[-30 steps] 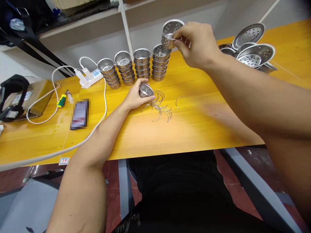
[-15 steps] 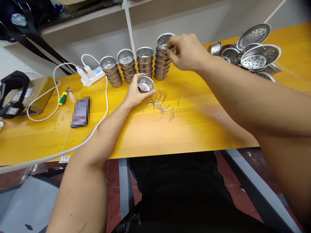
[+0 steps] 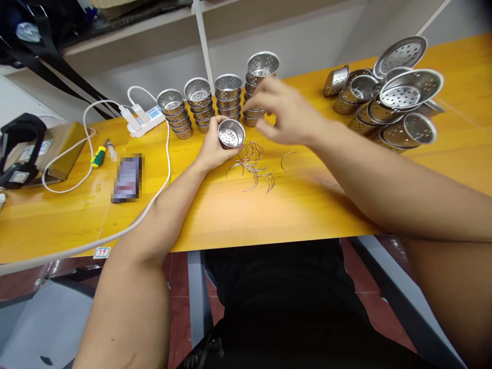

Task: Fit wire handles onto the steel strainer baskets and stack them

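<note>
My left hand [image 3: 216,146] is wrapped round a small perforated metal cup [image 3: 231,135], its mouth facing up and toward me. Above the table, my right hand [image 3: 282,110] has its fingers apart and nothing in them; it partly hides the rightmost stack of cups [image 3: 263,66]. Three more stacks stand to the left: one at the far left [image 3: 171,105], one beside it [image 3: 199,95] and one in the middle [image 3: 228,89]. Thin curved metal wires [image 3: 253,166] lie in a loose pile just right of the held cup, with a single wire [image 3: 284,161] apart from them.
Loose cups and strainers [image 3: 407,95] are heaped at the right. On the left lie a phone [image 3: 127,178], a screwdriver [image 3: 99,156], a power strip [image 3: 148,122] with white cables, and black headphones [image 3: 23,148] by a box. The table's front edge [image 3: 269,245] is near me.
My right hand has come away from the top cup of the rightmost stack, moving down and toward the held cup, and its fingers have spread. My left hand has barely moved.
</note>
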Tool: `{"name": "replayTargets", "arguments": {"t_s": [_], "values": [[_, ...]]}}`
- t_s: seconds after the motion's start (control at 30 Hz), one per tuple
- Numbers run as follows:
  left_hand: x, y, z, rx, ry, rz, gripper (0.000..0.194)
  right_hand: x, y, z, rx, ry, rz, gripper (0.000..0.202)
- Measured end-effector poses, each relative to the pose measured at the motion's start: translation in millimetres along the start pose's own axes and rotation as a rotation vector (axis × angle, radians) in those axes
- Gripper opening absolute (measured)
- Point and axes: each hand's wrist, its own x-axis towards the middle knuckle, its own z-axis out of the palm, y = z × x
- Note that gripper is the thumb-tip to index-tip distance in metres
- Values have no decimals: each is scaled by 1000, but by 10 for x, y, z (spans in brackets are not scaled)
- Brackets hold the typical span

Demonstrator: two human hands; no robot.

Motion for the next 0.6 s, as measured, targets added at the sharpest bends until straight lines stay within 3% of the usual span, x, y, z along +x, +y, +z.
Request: {"name": "replayTargets", "arguments": {"t_s": [0.1, 0.17, 0.3, 0.43, 0.6], "values": [[-14, 124, -35, -7, -78, 16, 107, -176, -103, 328, 85, -183, 17, 22], [-15, 217, -61, -24, -126, 28, 103, -239, -101, 476, 67, -225, -3, 24], [14, 292, -83, -54, -153, 68, 93, -295, -28, 548, 73, -164, 25, 31], [44, 252, -95, -47, -177, 96, 89, -343, 29, 546, 80, -112, 60, 45], [45, 229, -108, -26, -186, 111, 89, -371, 78, 616, 84, -73, 99, 47]]}}
